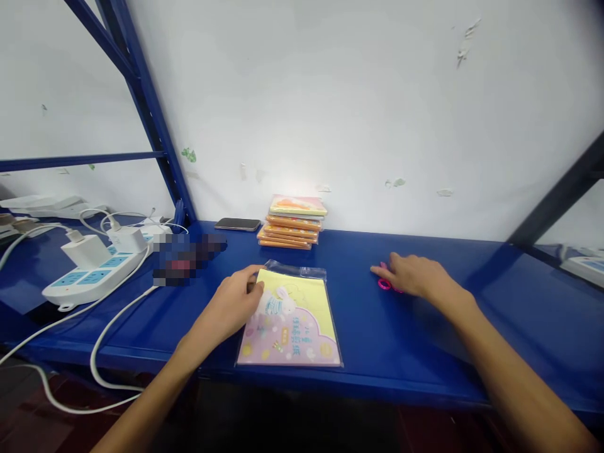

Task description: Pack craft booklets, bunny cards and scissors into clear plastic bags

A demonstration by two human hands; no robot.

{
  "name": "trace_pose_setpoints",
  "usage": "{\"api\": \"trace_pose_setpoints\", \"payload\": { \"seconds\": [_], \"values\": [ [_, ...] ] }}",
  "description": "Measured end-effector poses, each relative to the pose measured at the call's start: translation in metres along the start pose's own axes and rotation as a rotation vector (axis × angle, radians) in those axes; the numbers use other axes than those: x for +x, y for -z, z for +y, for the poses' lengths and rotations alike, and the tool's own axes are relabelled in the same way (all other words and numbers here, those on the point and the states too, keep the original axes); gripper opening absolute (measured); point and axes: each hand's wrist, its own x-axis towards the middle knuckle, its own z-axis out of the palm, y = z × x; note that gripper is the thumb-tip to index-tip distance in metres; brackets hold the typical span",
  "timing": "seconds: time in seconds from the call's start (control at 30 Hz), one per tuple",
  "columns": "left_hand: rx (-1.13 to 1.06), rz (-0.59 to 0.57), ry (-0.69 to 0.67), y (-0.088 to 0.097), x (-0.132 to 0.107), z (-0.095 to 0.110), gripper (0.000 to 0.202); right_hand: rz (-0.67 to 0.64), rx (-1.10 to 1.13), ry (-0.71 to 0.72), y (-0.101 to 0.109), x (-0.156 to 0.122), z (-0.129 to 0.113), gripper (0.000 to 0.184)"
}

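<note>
Near the front edge of the blue shelf lies a clear plastic packet of yellow and pink paper [302,321], printed with a white rabbit and lettering. My left hand [236,299] grips its upper left side, thumb on top and the other fingers along the edge. To the right, my right hand [415,275] is closed over pink scissors [384,285]. Its thumb lies across the scissors, whose pink loops show below the hand; the rest is hidden under it.
Against the wall stands a stack of similar packets [290,229], with a phone [237,224] to its left. A white power strip [89,277] with chargers and trailing cables occupies the left side, near a blurred-out object [184,261]. Blue metal posts [153,119] frame the shelf [358,340].
</note>
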Motion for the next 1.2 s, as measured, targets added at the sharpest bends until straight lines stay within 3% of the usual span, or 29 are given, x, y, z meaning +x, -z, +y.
{"api": "trace_pose_setpoints", "payload": {
  "seconds": [0.07, 0.17, 0.3, 0.37, 0.5, 0.6, 0.73, 0.9, 1.07, 1.2],
  "values": [
    [0.264, 0.146, -0.072, -0.006, 0.0, -0.005, 0.05, -0.045, 0.017, 0.11, -0.004, 0.0, -0.003, 0.046],
    [0.396, 0.287, -0.192, -0.013, -0.002, -0.007, 0.05, -0.114, 0.116, 0.314, -0.003, -0.003, -0.014, 0.041],
    [0.349, 0.121, -0.334, -0.015, -0.004, 0.002, 0.028, -0.183, 0.346, 0.522, 0.003, -0.011, -0.03, 0.037],
    [0.372, 0.021, -0.401, -0.016, -0.005, 0.004, 0.027, -0.193, 0.395, 0.564, 0.004, -0.014, -0.035, 0.038],
    [0.477, 0.011, -0.448, -0.021, -0.004, -0.001, 0.034, -0.123, 0.485, 0.553, 0.002, -0.019, -0.039, 0.036],
    [0.48, 0.049, -0.474, -0.026, -0.001, -0.008, 0.037, -0.026, 0.722, 0.532, 0.006, -0.018, -0.05, 0.035],
    [0.438, 0.087, -0.497, -0.029, 0.001, -0.013, 0.037, -0.019, 1.143, 0.556, 0.012, -0.008, -0.094, 0.032],
    [0.4, 0.089, -0.51, -0.027, 0.001, -0.011, 0.034, 0.093, 1.317, 0.645, -0.004, -0.001, -0.147, 0.029],
    [0.358, 0.065, -0.512, -0.027, 0.001, -0.011, 0.031, 0.117, 1.349, 0.57, -0.027, -0.005, -0.149, 0.026],
    [0.327, 0.064, -0.525, -0.027, 0.001, -0.012, 0.03, 0.181, 1.331, 0.479, -0.031, 0.001, -0.144, 0.032]
  ]
}}
